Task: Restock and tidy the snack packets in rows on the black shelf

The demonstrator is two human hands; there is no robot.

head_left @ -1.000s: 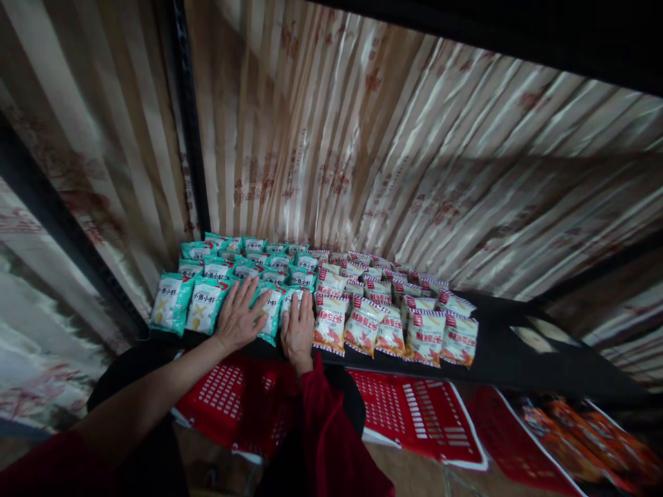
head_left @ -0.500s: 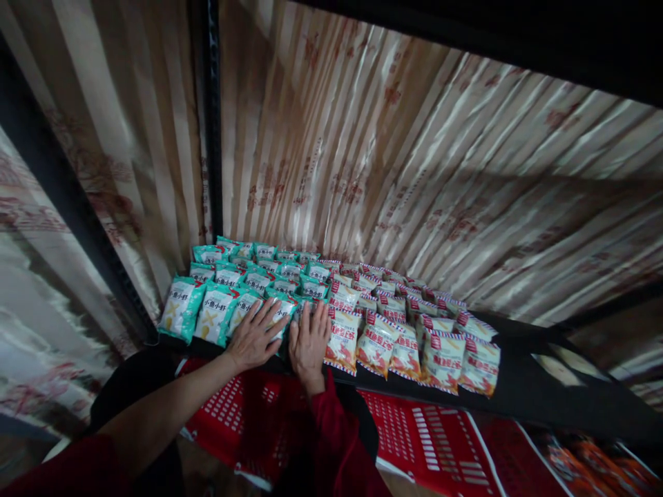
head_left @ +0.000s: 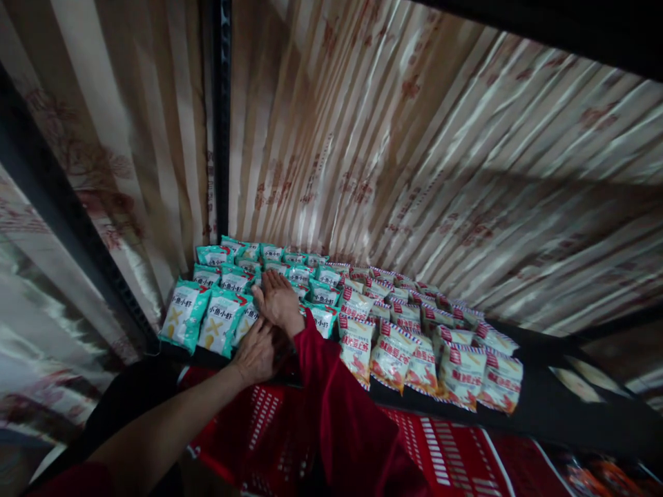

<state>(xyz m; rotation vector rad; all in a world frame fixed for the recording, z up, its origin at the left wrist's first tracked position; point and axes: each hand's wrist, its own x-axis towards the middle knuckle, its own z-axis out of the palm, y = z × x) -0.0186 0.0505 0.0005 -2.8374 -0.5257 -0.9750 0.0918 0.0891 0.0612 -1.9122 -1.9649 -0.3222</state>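
Rows of teal-and-white snack bags (head_left: pixel 224 321) stand on a dark shelf (head_left: pixel 580 421), left of a block of white-and-orange snack bags (head_left: pixel 394 355). My right hand (head_left: pixel 278 300) lies over the middle rows of teal bags, its fingers stretched out and together, holding nothing that I can see. Lower down, at the front row, my left hand (head_left: pixel 256 352) touches the teal bags. Its fingertips are partly hidden beneath my right hand and wrist, so their grip does not show. The bags directly under both hands are covered.
Patterned, pleated curtain (head_left: pixel 321 138) hangs behind and left of the shelf. A dark metal post (head_left: pixel 222 124) rises at the back left. Below the front edge are red perforated baskets (head_left: pixel 445 449) and orange packages (head_left: pixel 606 476). Pale flat pieces (head_left: pixel 574 383) lie at the shelf's right.
My right hand has moved left and farther back, from the front teal bags onto the middle rows. My left hand has drawn down a little towards the front edge. The view has shifted slightly.
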